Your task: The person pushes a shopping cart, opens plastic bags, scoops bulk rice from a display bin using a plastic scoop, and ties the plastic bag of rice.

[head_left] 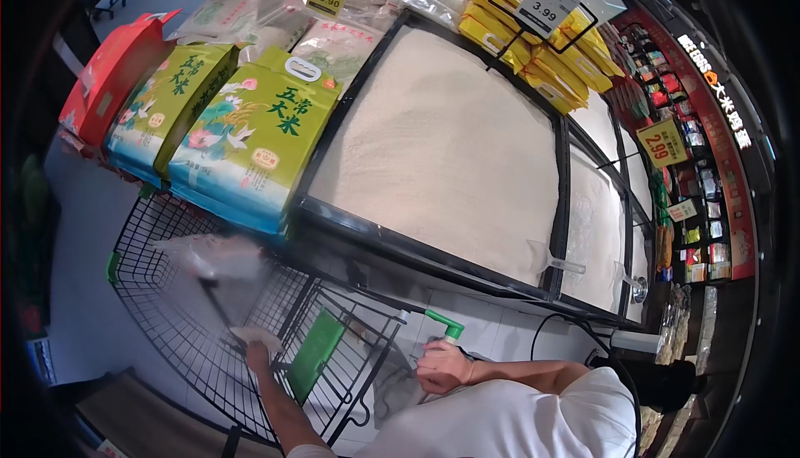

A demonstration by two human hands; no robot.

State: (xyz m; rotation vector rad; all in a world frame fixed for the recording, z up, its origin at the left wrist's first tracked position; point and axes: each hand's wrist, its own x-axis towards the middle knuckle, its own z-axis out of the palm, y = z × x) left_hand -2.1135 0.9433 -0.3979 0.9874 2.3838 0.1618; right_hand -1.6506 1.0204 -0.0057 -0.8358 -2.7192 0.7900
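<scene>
My left hand (258, 343) reaches over the shopping cart (171, 345). Motion smears its fingers, so I cannot make out whether it holds anything. Ahead of it, a clear plastic bag (218, 260) with pale contents is also blurred; whether the hand touches it does not show. A green panel (317, 354) sits in the cart's wire frame beside my left forearm. My right hand (444, 366) is closed around the cart's handle (448, 326), whose green end sticks out past the fist.
A black-framed bin (442, 145) of white grain lies along the cart's far side. Green rice bags (258, 137) and a red bag (117, 83) stand at its left. Yellow packs (550, 62) rest at the back. Price signs (546, 6) rise above the goods.
</scene>
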